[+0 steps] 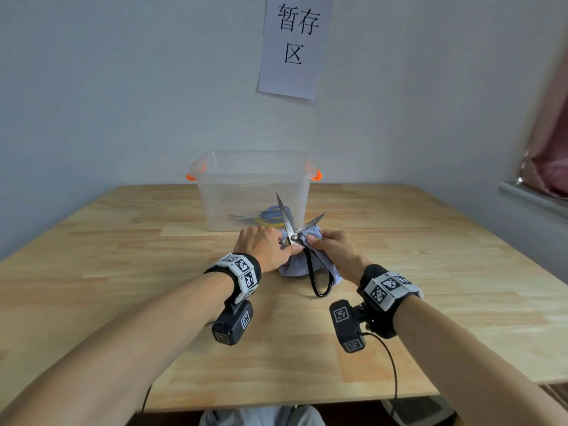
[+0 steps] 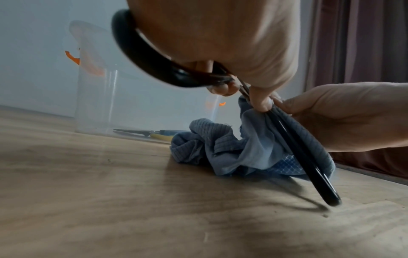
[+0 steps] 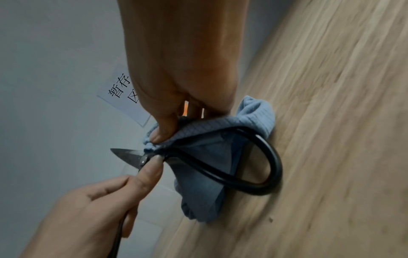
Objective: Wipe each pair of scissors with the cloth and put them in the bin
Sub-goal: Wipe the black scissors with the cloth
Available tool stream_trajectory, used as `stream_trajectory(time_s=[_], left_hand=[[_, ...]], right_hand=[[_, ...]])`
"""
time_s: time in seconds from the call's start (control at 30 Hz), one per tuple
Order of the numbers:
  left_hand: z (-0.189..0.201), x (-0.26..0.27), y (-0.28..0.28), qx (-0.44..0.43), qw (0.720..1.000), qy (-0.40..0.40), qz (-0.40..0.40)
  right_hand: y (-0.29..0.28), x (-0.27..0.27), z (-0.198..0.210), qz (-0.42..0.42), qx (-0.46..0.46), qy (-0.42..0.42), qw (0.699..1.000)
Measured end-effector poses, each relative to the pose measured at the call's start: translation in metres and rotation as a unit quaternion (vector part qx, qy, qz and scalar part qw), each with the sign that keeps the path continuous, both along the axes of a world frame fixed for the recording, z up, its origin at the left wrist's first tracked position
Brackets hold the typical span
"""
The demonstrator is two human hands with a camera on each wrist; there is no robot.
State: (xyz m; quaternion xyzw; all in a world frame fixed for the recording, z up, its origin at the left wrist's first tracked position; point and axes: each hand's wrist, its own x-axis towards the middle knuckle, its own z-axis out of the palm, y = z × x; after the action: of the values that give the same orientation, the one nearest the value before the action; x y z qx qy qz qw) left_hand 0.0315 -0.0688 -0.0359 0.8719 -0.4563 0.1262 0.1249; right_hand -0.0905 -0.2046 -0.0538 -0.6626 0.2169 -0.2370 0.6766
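**Head view: open shears held over a blue cloth in front of the bin**

Head camera looks down on a pale wooden table (image 1: pixel 123 272) where two hands meet just in front of a clear plastic bin (image 1: pixel 252 192) with orange latches. The left hand (image 1: pixel 264 245) grips the black-handled shears (image 1: pixel 292 232) near the pivot, fingers curled round one handle loop and thumb pressed by the rivet (the left wrist view shows that loop wrapped under the palm). The blades stand apart in a V, tips pointing away toward the bin, the longer one crossing in front of its near wall. The other handle loop slants down and its end touches the tabletop.

The right hand (image 1: pixel 333 252) pinches a blue ribbed cloth (image 1: pixel 295 267) against the shears close to the pivot, thumb on top of the fabric and fingers curled behind it. The rest of the cloth hangs bunched under the shears and rests on the wood.

Inside the bin lies another pair of scissors (image 1: pixel 264 217) with blue and yellow handles, flat on the bottom. On the wall above hangs a paper sign (image 1: pixel 295 47) with printed characters. Both wrists carry black bands with checkered markers.
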Motion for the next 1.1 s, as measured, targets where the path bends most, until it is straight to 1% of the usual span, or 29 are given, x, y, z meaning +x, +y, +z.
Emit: stream_trajectory(time_s=[0.1, 0.17, 0.33, 0.5, 0.6, 0.67, 0.77, 0.87, 1.1], left_hand=[[0.0, 0.0, 0.0, 0.004, 1.0, -0.008, 0.005], [0.0, -0.001, 0.001, 0.001, 1.0, -0.008, 0.004], [0.003, 0.0, -0.001, 0.018, 0.999, -0.029, 0.004], [0.002, -0.002, -0.001, 0.018, 0.999, -0.036, 0.0], [0.003, -0.006, -0.001, 0.011, 0.999, -0.03, -0.005], [0.003, -0.006, -0.001, 0.009, 1.0, -0.029, -0.005], [0.001, -0.003, 0.0, 0.006, 0.999, -0.034, -0.003], [-0.001, -0.004, 0.001, 0.006, 0.999, -0.035, -0.001], [0.0, -0.007, 0.001, 0.002, 1.0, -0.025, -0.002]], right_hand=[[0.006, 0.002, 0.002, -0.015, -0.015, 0.006, 1.0], [0.008, 0.003, 0.004, -0.016, -0.015, -0.009, 1.0], [0.01, 0.006, 0.005, -0.012, 0.016, -0.023, 1.0], [0.015, 0.01, 0.007, -0.042, 0.012, -0.007, 0.999], [0.015, 0.017, 0.007, -0.078, -0.026, 0.014, 0.997], [0.015, 0.021, 0.007, -0.085, -0.046, 0.032, 0.995], [0.016, 0.023, 0.005, -0.085, -0.057, 0.036, 0.994], [0.018, 0.024, 0.004, -0.109, -0.1, 0.048, 0.988], [0.021, 0.026, 0.0, -0.157, -0.14, 0.023, 0.977]])
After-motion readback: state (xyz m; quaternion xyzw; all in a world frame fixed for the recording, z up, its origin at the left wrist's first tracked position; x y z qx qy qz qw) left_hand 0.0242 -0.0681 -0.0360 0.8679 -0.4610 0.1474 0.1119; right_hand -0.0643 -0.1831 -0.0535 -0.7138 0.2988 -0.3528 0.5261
